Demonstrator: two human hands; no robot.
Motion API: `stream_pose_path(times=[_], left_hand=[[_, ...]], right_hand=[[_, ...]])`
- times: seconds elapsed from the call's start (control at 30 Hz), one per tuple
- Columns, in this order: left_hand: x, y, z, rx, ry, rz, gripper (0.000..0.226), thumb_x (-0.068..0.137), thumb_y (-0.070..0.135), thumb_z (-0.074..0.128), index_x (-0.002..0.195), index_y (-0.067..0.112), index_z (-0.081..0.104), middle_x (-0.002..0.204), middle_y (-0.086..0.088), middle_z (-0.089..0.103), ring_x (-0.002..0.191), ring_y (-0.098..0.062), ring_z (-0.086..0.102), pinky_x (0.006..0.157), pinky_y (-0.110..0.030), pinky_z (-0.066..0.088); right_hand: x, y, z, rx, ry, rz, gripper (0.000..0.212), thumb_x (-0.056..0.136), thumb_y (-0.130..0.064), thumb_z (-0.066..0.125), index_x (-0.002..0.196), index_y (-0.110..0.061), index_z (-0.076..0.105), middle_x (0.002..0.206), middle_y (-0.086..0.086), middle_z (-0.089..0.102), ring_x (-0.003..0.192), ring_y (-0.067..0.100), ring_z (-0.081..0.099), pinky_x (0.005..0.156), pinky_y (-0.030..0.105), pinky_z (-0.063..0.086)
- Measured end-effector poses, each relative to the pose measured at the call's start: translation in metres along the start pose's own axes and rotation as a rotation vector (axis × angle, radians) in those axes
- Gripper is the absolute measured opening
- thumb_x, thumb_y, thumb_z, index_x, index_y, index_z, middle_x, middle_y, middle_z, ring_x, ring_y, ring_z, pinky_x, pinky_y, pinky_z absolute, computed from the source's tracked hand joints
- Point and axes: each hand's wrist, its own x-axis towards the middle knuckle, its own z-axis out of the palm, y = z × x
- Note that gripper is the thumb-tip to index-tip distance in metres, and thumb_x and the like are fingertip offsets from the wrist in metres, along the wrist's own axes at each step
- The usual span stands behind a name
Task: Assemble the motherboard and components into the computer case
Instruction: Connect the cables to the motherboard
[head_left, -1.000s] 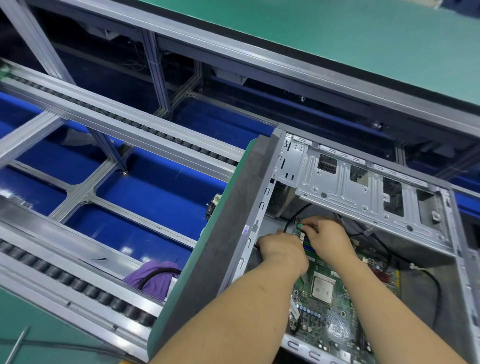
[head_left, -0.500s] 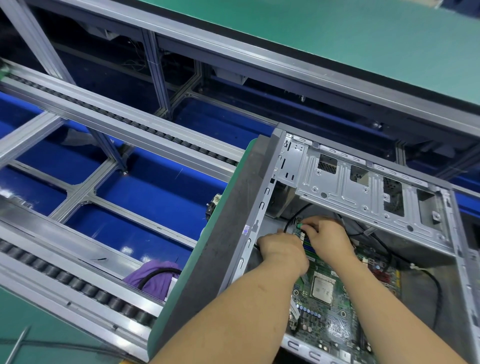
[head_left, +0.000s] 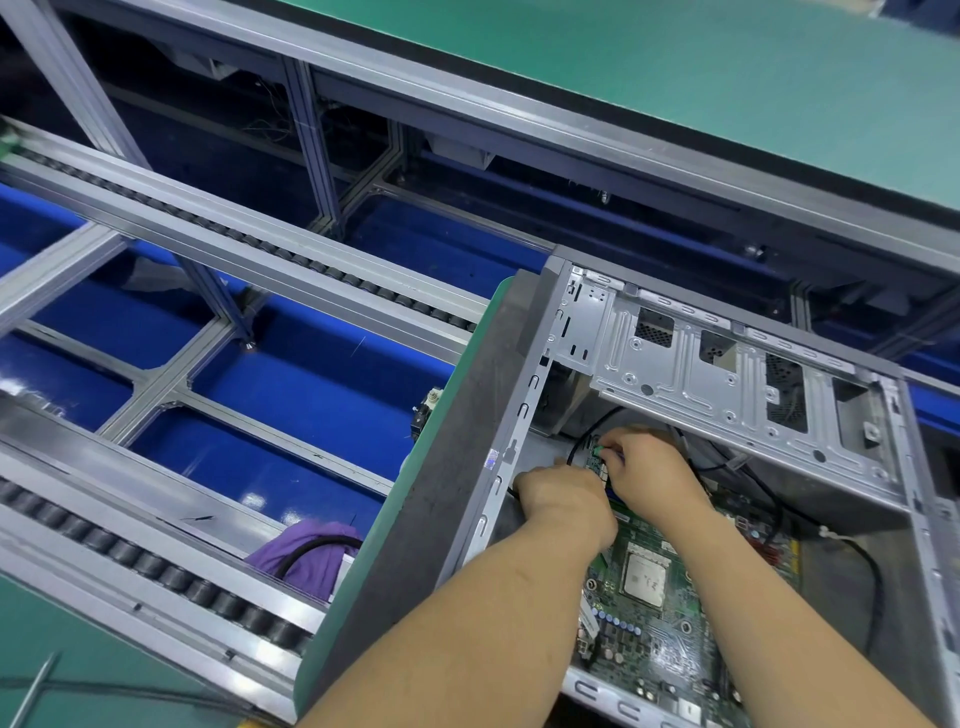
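Across the top, a green workbench (head_left: 675, 78) edged in aluminium. Below and to the left, a roller conveyor frame (head_left: 249, 260) over blue panels, with a purple cloth (head_left: 311, 551) tucked beside its near rail. At right, lying open on its side on a green-edged pallet, the grey computer case (head_left: 467, 467), a silver drive cage (head_left: 727, 379) spanning its upper part. Inside, flat on the case floor, the green motherboard (head_left: 670, 644), with a square processor (head_left: 645, 578) near its middle and black cables (head_left: 878, 587) looping along the right. Both forearms reaching in from below. At the board's far corner, under the cage, the right hand (head_left: 652, 475), fingers curled and pinching a small green connector (head_left: 600, 451). Just beside it and touching it, the left hand (head_left: 563, 501), knuckles up and fingers folded under out of sight: cannot tell whether holding anything.
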Motion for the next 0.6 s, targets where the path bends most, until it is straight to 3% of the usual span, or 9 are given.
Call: stream_pose_path(times=[0.4,0.6], left_hand=[[0.0004,0.0001,-0.0011,0.011,-0.015,-0.001,0.043,0.091,0.031,0.053,0.130,0.013,0.051,0.126,-0.007,0.056,0.111,-0.027,0.056,0.084,-0.038,0.042],[-0.0006,0.0011,-0.0017,0.009,-0.013,-0.003,0.044,0.091,0.032,0.052,0.130,0.013,0.051,0.127,-0.007,0.056,0.111,-0.027,0.057,0.084,-0.038,0.042]], right_hand=[[0.0040,0.0005,-0.0027,-0.022,-0.059,-0.006,0.031,0.104,-0.023,0.054,0.132,-0.013,0.063,0.117,0.010,0.072,0.099,0.025,0.067,0.081,0.026,0.050],[0.0058,-0.0001,-0.0034,-0.027,-0.072,-0.009,0.032,0.106,-0.024,0.051,0.134,-0.014,0.064,0.126,0.009,0.069,0.108,0.027,0.066,0.090,0.030,0.051]])
